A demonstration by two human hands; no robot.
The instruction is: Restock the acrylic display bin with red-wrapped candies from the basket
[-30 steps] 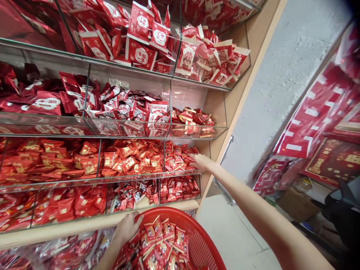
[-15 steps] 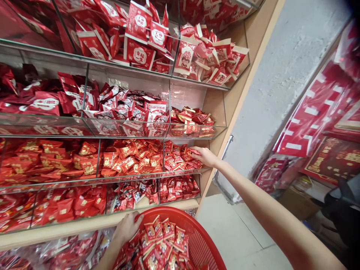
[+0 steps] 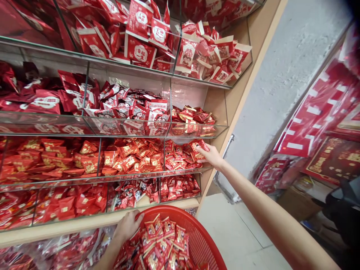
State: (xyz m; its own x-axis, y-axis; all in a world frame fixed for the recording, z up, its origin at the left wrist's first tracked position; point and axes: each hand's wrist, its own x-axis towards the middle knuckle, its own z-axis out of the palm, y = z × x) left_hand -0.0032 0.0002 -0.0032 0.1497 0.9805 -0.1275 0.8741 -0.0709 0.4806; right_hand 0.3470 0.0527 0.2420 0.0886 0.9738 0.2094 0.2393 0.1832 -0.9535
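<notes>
My right hand (image 3: 211, 155) reaches into the rightmost bin of the third shelf row, its fingers closed on a small red candy packet (image 3: 197, 147). Just left of it, more red candy packets (image 3: 176, 155) lie heaped behind the glass front. Low in the view, my left hand (image 3: 128, 225) grips the left part of the rim of a red plastic basket (image 3: 206, 232), thumb over the edge. Inside the basket is a pile of red and gold packets (image 3: 160, 243). The lower left of the basket is hidden by my left forearm.
Glass-divided shelves hold red packets of several kinds, with larger white-labelled bags (image 3: 140, 52) higher up. A wooden side panel (image 3: 242, 97) ends the shelf beside a grey wall (image 3: 261, 75). Plastic-wrapped red goods (image 3: 309, 116) stand right; bagged goods (image 3: 73, 251) lie under the bottom ledge (image 3: 70, 224).
My right hand has lifted slightly and drawn a little to the right, raising the candy packet above the heap. My left hand stays on the basket rim.
</notes>
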